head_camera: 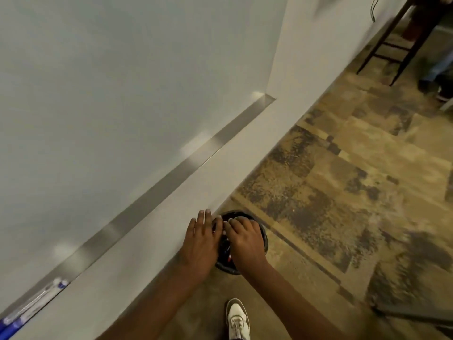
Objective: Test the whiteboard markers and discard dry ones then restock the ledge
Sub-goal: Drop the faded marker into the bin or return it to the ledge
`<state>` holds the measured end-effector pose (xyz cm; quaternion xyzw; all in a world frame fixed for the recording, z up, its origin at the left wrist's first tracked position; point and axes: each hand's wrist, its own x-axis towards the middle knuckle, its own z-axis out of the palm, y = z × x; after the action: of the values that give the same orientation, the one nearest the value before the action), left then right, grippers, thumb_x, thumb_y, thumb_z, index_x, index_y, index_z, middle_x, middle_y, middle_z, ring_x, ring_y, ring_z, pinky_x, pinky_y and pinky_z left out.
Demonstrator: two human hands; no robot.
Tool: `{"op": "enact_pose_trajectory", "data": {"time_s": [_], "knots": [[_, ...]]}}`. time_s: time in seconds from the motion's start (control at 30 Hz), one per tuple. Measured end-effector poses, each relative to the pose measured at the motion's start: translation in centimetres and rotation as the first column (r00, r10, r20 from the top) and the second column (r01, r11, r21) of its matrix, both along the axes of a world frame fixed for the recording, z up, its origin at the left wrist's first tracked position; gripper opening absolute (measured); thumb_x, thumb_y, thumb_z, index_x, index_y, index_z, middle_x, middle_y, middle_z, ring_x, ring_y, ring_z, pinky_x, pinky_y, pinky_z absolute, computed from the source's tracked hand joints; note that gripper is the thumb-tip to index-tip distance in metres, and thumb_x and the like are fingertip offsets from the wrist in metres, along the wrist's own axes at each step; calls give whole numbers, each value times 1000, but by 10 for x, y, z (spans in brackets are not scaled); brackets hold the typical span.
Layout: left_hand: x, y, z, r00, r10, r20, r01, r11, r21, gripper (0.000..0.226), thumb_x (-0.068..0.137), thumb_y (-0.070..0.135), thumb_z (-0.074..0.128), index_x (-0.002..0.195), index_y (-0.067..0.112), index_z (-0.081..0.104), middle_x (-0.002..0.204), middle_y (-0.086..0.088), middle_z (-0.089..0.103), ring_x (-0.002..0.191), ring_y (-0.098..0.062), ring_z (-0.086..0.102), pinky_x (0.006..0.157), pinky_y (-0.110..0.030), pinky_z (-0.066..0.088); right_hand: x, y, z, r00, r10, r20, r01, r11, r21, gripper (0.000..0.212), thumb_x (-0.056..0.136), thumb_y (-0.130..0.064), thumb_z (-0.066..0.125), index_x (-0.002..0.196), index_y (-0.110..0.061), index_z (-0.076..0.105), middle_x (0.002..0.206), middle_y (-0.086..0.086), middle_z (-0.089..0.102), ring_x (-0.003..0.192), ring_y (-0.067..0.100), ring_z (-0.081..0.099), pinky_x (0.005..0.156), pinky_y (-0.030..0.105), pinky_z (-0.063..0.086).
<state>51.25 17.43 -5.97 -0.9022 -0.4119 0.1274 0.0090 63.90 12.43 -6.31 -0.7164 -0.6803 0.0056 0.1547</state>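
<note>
Markers [34, 303] are lying in a cluster at the lower-left end of the ledge [171, 173], a few of them showing blue. They are too blurred for me to be counting them. The ledge is running as a metal strip along the bottom edge of the whiteboard [110, 82], with glare patches shining along it.

Both hands are hovering well apart from that cluster, over a round black bin [236, 214] that is standing on the floor [343, 192] just beside the wall [152, 241]. The left hand [202, 238] is reaching over the bin's wall-side rim with 3 fingers lying straight and close together, while the digit nearest the other hand is bending inward. The right hand [245, 239] is sitting just beside it over the bin's mouth, its fingers curling downward. Between the 2 hands I am making out small white and red bits [224, 233], but blur is keeping me from telling what they are. I cannot tell whether either hand is gripping anything.

A white shoe [236, 317] is standing on the floor near the bin. At the upper right a dark wooden chair [392, 45] is standing, with another person's legs [438, 62] in jeans just beside it.
</note>
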Motion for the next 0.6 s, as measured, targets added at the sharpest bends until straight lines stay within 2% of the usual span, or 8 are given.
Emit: {"op": "enact_pose_trajectory", "data": {"time_s": [0.1, 0.17, 0.23, 0.27, 0.33, 0.4, 0.5, 0.6], "knots": [[26, 9, -63, 995, -31, -93, 20, 993, -118, 70, 101, 41, 30, 151, 8, -7, 157, -24, -2, 145, -37, -2, 117, -45, 0, 25, 5, -57, 1000, -13, -9, 12, 993, -121, 36, 71, -26, 73, 103, -9, 72, 100, 6, 71, 99, 28, 63, 81, 39, 52], [37, 18, -100, 994, -55, -93, 38, 985, -167, 63, 97, 35, 40, 149, 6, 21, 150, -29, 27, 141, -39, 24, 114, -48, 21, 39, 7, -93, 1000, -2, -24, -3, 981, -192, 43, 63, -25, 81, 102, -10, 72, 97, 6, 71, 96, 28, 63, 77, 38, 53], [46, 24, -136, 988, -102, -119, 69, 966, -250, 52, 87, 29, 40, 128, 2, 57, 122, -29, 59, 118, -40, 55, 96, -49, 45, 51, 8, -128, 1000, 0, -10, -2, 968, -250, 41, 64, -28, 73, 100, -10, 72, 93, 6, 71, 90, 27, 64, 73, 37, 52], [48, 29, -155, 988, -98, -120, 64, 962, -266, 52, 84, 27, 38, 121, 1, 63, 113, -29, 64, 109, -40, 61, 89, -50, 50, 57, 8, -144, 1000, -9, 1, 8, 959, -282, 41, 63, -29, 73, 100, -10, 72, 91, 6, 70, 89, 27, 63, 71, 36, 52], [48, 40, -185, 988, -83, -128, 51, 970, -239, 48, 82, 25, 54, 122, 0, 61, 114, -30, 63, 110, -42, 60, 90, -51, 49, 66, 10, -174, 999, -43, 16, 46, 939, -340, 44, 59, -23, 79, 100, -10, 72, 90, 6, 70, 87, 28, 62, 69, 36, 50], [49, 48, -211, 990, -93, -105, 68, 973, -222, 68, 70, 28, 78, 128, 0, 56, 123, -32, 57, 117, -44, 54, 94, -52, 46, 72, 15, -202, 996, -80, 37, 88, 919, -384, 45, 57, -20, 81, 99, -9, 72, 87, 6, 70, 84, 28, 62, 67, 36, 49], [52, 52, -230, 994, -80, -77, 64, 979, -196, 84, 65, 34, 81, 135, 1, 49, 134, -33, 47, 127, -46, 44, 98, -54, 43, 80, 31, -236, 987, -141, 72, 159, 889, -429, 41, 58, -19, 82, 95, -6, 72, 81, 8, 70, 85, 31, 62, 64, 37, 49], [58, 58, -249, 996, -50, -69, 36, 981, -189, 92, 64, 38, 80, 140, 4, 43, 139, -32, 42, 130, -46, 39, 100, -55, 40, 90, 51, -266, 980, -181, 87, 201, 852, -483, 45, 59, -21, 85, 97, -1, 70, 87, 14, 69, 101, 37, 60, 67, 42, 50]]}}
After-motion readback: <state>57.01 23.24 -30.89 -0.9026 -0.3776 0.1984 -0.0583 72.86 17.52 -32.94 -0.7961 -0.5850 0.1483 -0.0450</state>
